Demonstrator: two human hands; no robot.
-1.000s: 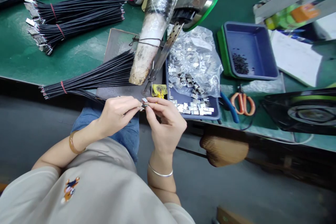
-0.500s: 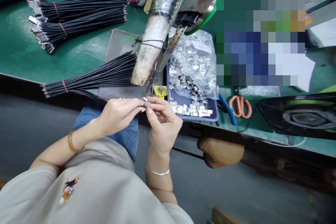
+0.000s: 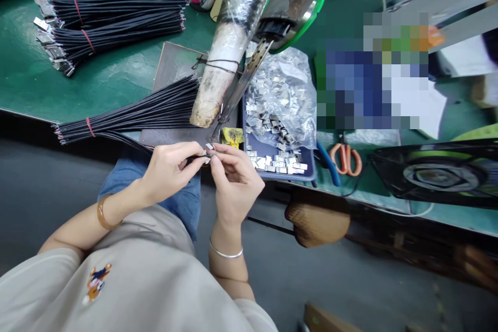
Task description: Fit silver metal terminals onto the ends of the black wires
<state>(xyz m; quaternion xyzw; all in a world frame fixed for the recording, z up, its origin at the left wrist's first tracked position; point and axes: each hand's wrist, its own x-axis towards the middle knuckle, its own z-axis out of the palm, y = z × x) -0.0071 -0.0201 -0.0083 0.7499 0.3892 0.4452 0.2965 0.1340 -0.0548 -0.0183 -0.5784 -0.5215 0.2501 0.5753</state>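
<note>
Between the fingertips of both hands is the end of a black cable, with small silvery metal pieces beside it. My left hand pinches the cable from the left. On the right, my right hand has thumb and forefinger closed at the cable's tip; the exact grip is too small to tell. The cable runs back to a black cable bundle tied with a red band, lying across a grey board. A blue tray of metal connectors and a clear plastic bag stands right of the board.
Tied cable bundles lie at the back left. A wrapped tube slants down above the board, near a yellow piece. Right of the tray are blue-handled pliers, orange scissors and a black fan.
The whole view has shifted slightly, so things appear a little further left. Both hands stay together at the cable end, with the fingertips a little closer.
</note>
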